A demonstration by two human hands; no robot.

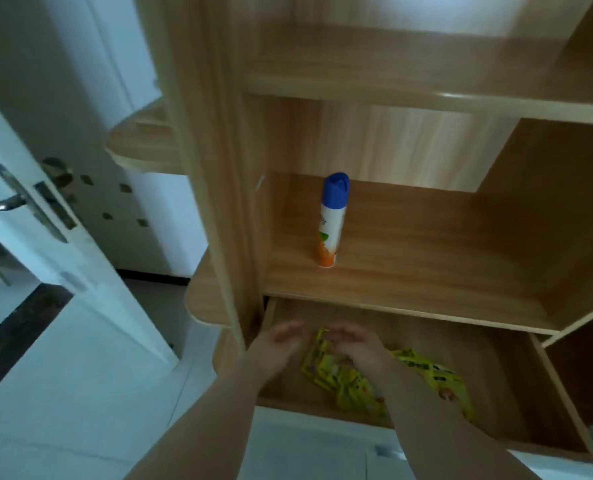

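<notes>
Packets [430,374], yellow, lie in the open drawer [496,362] at lower middle, probably light and floppy so pinch an edge; left grip [281,344] is spread apart, right grip [361,348] too blurry to call.

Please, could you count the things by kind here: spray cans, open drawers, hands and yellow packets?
Spray cans: 1
Open drawers: 1
Hands: 2, left hand and right hand
Yellow packets: blurred, partly hidden, no sure count
Total counted: 4
</notes>
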